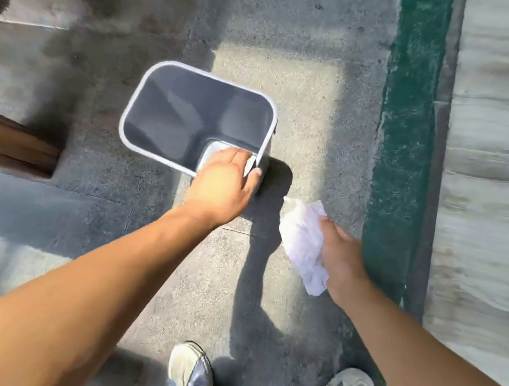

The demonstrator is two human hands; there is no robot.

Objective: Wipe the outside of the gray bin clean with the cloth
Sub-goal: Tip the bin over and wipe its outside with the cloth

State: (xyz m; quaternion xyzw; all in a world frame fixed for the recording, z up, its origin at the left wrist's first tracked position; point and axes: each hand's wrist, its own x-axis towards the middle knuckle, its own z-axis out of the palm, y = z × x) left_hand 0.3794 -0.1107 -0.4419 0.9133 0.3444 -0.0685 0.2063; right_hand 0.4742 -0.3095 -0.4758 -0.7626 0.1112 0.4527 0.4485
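Nearest to us, two sneakers (188, 379) stand on the concrete floor (305, 34) at the bottom of the frame. Above them our left hand (223, 181) grips the near right corner of the gray bin (192, 116), its fingers (240, 159) curled over the rim into the inside and the thumb pressed on the outside wall. Our right hand (341, 256), right of centre, has its fingers closed around a bunched white cloth (303, 244), which hangs clear of the bin, lower right of it. Further right runs a green painted stripe (401, 149); dark wooden boards (4, 140) sit at the left edge.
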